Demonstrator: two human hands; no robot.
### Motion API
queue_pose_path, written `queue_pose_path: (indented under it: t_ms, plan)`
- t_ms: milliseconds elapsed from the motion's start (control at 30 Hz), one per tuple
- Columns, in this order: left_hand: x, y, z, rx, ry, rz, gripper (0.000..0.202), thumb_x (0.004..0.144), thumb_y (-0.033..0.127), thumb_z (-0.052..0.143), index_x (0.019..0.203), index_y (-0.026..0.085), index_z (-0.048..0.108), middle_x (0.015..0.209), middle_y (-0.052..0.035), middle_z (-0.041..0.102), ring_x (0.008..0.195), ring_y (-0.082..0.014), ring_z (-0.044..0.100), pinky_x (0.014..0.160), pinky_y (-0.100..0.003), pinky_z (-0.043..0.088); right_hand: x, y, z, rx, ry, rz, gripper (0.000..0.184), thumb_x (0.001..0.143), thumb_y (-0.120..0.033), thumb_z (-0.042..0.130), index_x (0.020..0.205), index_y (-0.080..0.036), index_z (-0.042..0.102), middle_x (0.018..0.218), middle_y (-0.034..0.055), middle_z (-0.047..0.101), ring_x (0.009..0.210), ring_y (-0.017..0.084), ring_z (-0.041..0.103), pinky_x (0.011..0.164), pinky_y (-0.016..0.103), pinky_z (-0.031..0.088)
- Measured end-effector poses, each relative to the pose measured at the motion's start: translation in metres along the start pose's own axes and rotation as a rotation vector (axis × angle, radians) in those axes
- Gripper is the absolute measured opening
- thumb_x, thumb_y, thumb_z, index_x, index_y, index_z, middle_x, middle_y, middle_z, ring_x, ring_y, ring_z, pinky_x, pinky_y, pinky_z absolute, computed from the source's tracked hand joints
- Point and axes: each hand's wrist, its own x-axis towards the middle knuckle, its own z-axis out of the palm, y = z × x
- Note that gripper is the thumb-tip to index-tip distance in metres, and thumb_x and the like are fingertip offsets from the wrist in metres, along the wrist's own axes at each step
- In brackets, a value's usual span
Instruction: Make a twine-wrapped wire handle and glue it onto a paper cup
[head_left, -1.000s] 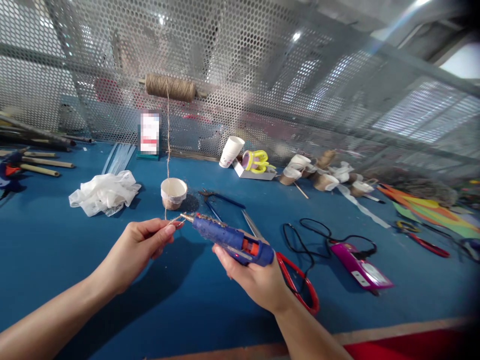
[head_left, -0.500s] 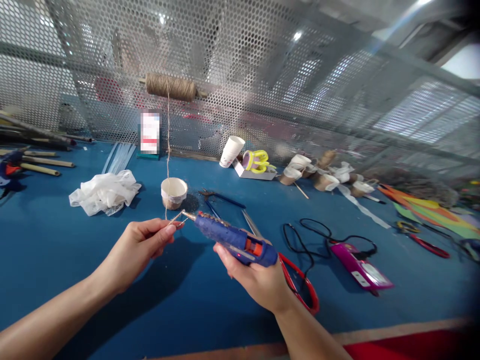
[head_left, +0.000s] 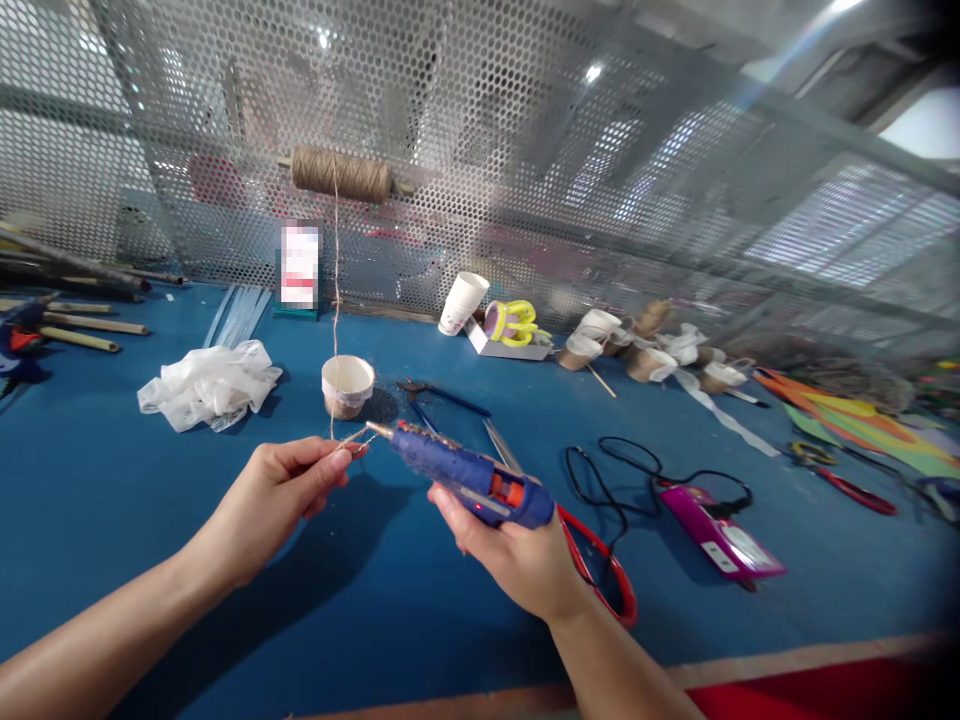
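My left hand (head_left: 281, 490) pinches the end of a thin jute twine (head_left: 335, 300) that hangs down from a spool (head_left: 341, 174) on the mesh wall. My right hand (head_left: 517, 555) grips a blue glue gun (head_left: 469, 475) with an orange trigger. Its metal nozzle points left and almost touches the twine end at my left fingertips. A small paper cup (head_left: 347, 385), partly wrapped in twine, stands on the blue table (head_left: 390, 590) just behind my hands.
Red-handled scissors (head_left: 600, 565) lie under my right hand. A pink device with a black cable (head_left: 720, 540) lies to the right. Crumpled white plastic (head_left: 210, 385), bamboo sticks (head_left: 75, 330), a white cup (head_left: 463, 302), several wrapped cups (head_left: 645, 355) and coloured paper (head_left: 862, 415) lie around.
The glue gun has shifted slightly right and up, its nozzle staying at the twine end. My left hand has stayed in place.
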Motion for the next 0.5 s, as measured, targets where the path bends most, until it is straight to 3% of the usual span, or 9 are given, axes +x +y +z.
queue_pose_path:
  t_ms: [500]
  plan:
    - [-0.0009,-0.0004,-0.0005,-0.017,0.001,-0.004,0.035,0.068,0.046,0.062,0.08,0.013,0.067,0.057,0.0032,0.046,0.047,-0.0059,0.032,0.044,-0.021,0.022,-0.0015,-0.0021,0.0003,-0.011,0.023,0.021,0.01,0.075,-0.023,0.057,0.068,-0.017,0.059,0.048,-0.0016,0.054,0.041,0.01,0.05,0.04,0.021,0.044]
